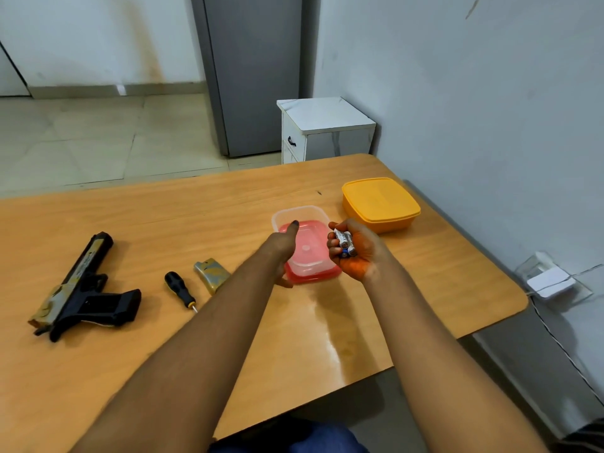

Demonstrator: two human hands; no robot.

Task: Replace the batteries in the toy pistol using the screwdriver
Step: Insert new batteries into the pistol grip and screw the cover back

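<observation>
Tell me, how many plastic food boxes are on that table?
2. A yellow box with its lid on sits near the wall. A clear box rests on a red lid between the hands, partly hidden by the left hand.

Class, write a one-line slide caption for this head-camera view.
Right hand holds batteries; left hand grips the red-lidded container; toy pistol and screwdriver lie aside.

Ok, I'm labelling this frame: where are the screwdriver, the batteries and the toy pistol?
screwdriver (176, 284): head view, on its black handle.
batteries (343, 240): head view, on the white casing of those in the right hand.
toy pistol (98, 302): head view, on the black grip.
</observation>
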